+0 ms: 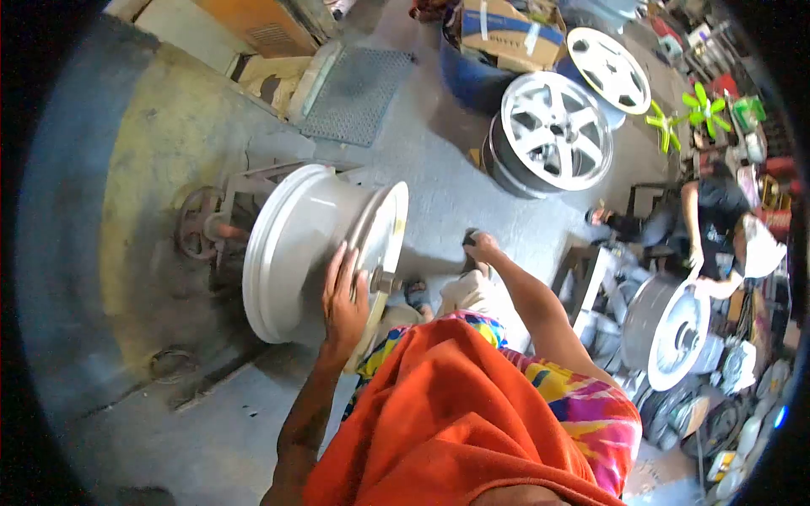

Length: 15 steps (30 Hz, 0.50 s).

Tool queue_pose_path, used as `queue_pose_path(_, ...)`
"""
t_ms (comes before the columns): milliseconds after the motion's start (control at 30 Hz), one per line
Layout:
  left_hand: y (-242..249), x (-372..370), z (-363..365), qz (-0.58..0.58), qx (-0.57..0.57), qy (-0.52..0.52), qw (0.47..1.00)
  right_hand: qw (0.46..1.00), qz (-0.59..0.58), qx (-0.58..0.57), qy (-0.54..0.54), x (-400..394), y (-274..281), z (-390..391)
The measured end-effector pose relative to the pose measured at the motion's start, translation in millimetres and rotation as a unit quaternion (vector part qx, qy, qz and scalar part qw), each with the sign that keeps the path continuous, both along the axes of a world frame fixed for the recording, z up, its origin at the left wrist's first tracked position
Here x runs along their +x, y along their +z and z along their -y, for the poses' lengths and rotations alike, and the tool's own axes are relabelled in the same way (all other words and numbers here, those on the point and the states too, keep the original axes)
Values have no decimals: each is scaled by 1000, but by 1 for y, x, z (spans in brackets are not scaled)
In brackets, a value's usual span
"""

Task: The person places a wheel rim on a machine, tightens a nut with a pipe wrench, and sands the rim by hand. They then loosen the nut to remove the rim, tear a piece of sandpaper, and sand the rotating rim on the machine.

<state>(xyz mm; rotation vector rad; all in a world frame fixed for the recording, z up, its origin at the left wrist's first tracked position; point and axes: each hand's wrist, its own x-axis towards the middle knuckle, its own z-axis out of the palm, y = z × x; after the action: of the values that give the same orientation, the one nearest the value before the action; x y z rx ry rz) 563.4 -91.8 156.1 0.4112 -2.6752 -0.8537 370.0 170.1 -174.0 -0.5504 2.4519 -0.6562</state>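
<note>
A pale grey wheel rim (316, 215) is mounted upright on a spindle, with a nut and threaded end (384, 280) at its hub. My left hand (346, 295) lies against the rim's barrel near its right lip, fingers stretched out flat and gripping nothing. Away from the rim, over the floor to the right, my right hand (483, 248) is closed around a small dark piece (471, 237). What this piece is cannot be made out. A whitish cloth (481, 295) shows just below that hand, by my legs.
Behind the rim is a stand with a pulley wheel (201, 223). A spoked alloy wheel (557, 131) rests ahead, beside a blue drum (472, 72) carrying a cardboard box (510, 38). At right, another person (717, 219) handles a second rim (675, 333). A metal mat (359, 93) lies ahead.
</note>
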Motion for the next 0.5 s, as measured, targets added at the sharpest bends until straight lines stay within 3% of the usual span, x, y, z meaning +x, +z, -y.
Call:
queue_pose_path(67,10,-8,-14,-28,-16,26,999,994,45,100,-9,-53,6,-30)
queue_pose_path(133,23,-28,-34,-38,-30,57,997,992,-68,108,-12,-113,28,-46)
queue_pose_path(200,29,-49,-57,-61,54,47,996,987,-155,10,40,-202,28,-57)
queue_pose_path(267,18,-64,-71,-51,102,57,992,909,-371,101,158,-293,48,-51)
queue_pose_path(300,7,-65,-77,19,164,35,986,977,-183,-101,40,-343,94,-36)
queue_pose_path(333,-8,-63,-84,88,228,13,970,860,-484,-94,131,-404,67,-43)
queue_pose_path(367,-35,-54,-91,121,196,4,973,903,-409,38,126,-463,93,-31)
queue_pose_path(400,-51,-46,-94,127,204,23,970,810,-552,-147,133,-515,101,-26)
queue_pose_path(433,-63,-33,-97,191,208,31,959,854,-512,-59,68,-507,186,-1)
queue_pose_path(467,-71,-20,-105,257,214,40,942,777,-610,-94,128,-612,145,-10)
queue_pose_path(500,-78,-10,-111,298,211,79,928,716,-678,52,157,-635,183,0)
